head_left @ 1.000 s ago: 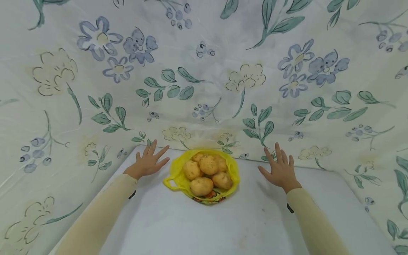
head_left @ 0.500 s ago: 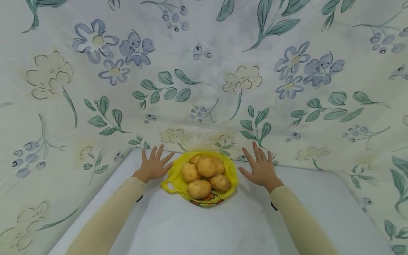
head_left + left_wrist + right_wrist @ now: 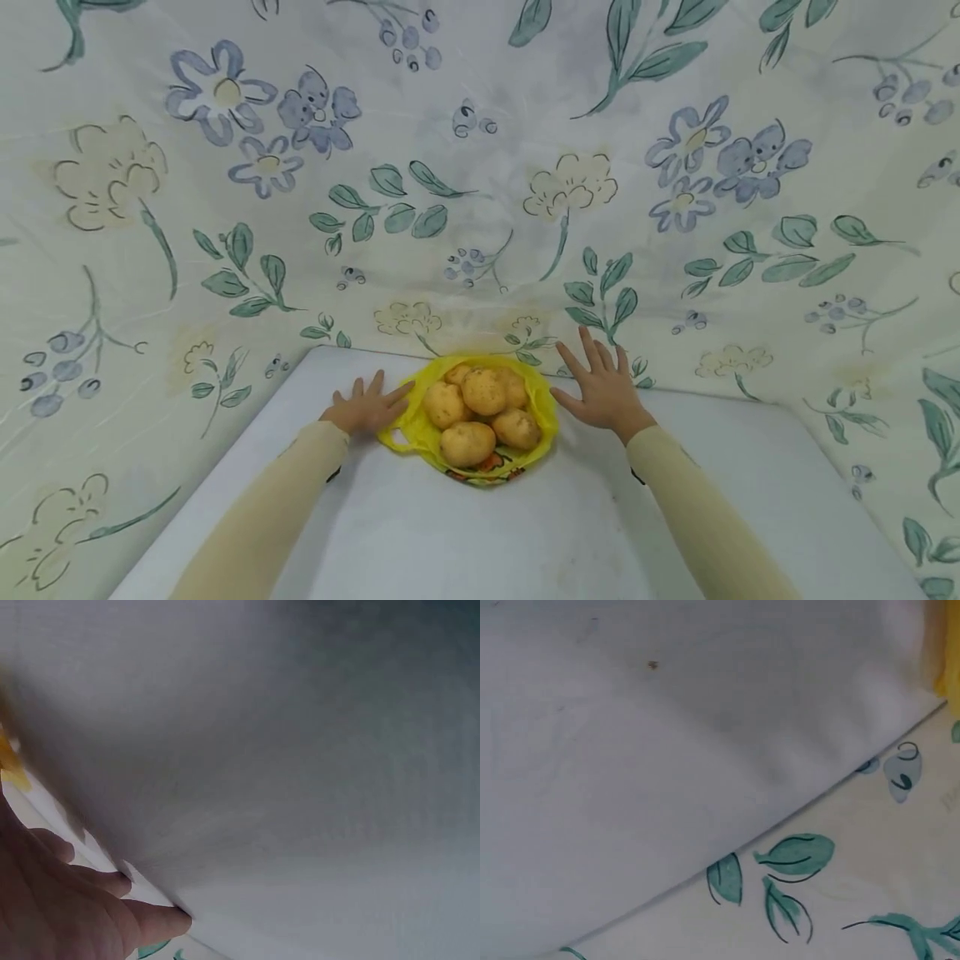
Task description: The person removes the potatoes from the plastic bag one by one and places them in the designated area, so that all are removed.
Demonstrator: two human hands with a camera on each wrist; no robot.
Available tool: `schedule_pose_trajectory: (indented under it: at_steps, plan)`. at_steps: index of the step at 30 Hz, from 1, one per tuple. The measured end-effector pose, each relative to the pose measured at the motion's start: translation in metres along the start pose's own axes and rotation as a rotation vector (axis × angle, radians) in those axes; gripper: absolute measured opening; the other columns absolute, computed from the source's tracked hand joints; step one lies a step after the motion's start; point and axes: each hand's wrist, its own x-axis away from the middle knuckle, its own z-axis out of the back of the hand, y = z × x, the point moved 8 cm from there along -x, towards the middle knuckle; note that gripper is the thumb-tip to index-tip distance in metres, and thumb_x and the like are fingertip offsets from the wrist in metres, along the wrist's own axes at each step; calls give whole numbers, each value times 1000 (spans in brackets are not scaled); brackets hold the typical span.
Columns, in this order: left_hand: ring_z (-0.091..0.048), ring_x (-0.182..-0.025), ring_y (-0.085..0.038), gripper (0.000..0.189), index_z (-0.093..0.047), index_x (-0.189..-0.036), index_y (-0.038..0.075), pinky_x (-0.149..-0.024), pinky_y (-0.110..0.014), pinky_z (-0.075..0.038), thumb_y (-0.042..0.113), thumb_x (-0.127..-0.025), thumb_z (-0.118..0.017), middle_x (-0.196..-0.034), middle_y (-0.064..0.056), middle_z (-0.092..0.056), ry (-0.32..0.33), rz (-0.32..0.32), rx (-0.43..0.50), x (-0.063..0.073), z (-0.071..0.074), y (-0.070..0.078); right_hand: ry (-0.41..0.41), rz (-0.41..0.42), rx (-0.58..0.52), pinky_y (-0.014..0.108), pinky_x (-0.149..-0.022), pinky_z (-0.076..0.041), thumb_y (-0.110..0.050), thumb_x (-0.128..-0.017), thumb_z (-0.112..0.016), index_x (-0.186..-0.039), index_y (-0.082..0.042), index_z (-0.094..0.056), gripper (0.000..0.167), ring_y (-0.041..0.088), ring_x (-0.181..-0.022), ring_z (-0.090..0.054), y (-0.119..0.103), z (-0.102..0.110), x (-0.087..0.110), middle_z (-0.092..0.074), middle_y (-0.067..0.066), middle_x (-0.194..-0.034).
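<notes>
A yellow plastic bag point(image 3: 551, 417) lies spread around several potatoes point(image 3: 483, 392) near the back edge of the white table, its mouth facing up. My left hand point(image 3: 363, 410) is at the bag's left side, fingers spread, its thumb side by the bag's edge; whether it touches the plastic I cannot tell. In the left wrist view the fingers point(image 3: 161, 922) stretch low along the table surface. On the bag's right side my right hand point(image 3: 603, 392) hovers with spread fingers, close to the rim and holding nothing. The right wrist view shows a strip of the yellow bag point(image 3: 952, 660) but no hand.
The white table point(image 3: 480, 542) ends at a floral-patterned cloth point(image 3: 495, 275) that rises behind it and at both sides. A loop handle point(image 3: 397, 440) of the bag sticks out at its left front.
Both hands have moved inward toward the bag, the right one farther. The left hand has also lowered in the last half second. The bag and potatoes stay in place.
</notes>
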Motion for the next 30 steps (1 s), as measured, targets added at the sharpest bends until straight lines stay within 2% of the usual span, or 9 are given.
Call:
schedule_pose_trajectory:
  at_steps: [7, 16, 24, 30]
  plan:
    - [0, -146, -59, 68, -23, -157, 33, -107, -80, -1, 67, -98, -29, -165, -24, -5, 8, 30, -55, 4, -6, -2, 17, 64, -13, 68, -118, -9, -65, -96, -42, -160, -29, -15, 78, 38, -147, -25, -25, 8, -17, 7, 12, -168]
    - [-2, -146, -58, 63, -25, -157, 34, -109, -79, -4, 59, -100, -35, -165, -23, -6, 1, 28, -69, 6, -1, 3, 24, 121, -55, 67, -118, -11, -66, -96, -38, -160, -29, -16, 77, 38, -146, -28, -58, 4, -34, 7, 11, -168]
    - [-4, -146, -58, 62, -25, -157, 35, -107, -81, -6, 59, -100, -35, -165, -23, -8, 18, 12, -102, 1, -5, 3, -8, 163, -76, 64, -118, -13, -67, -97, -35, -160, -28, -15, 77, 37, -147, -29, -85, -8, -36, 3, 13, -168]
    - [-7, -146, -58, 62, -25, -156, 36, -107, -81, -9, 59, -100, -35, -165, -22, -10, 16, 40, -130, 2, -4, 1, -31, 173, -100, 62, -120, -13, -66, -98, -33, -160, -27, -16, 75, 37, -147, -28, -100, -16, -38, 3, 13, -168]
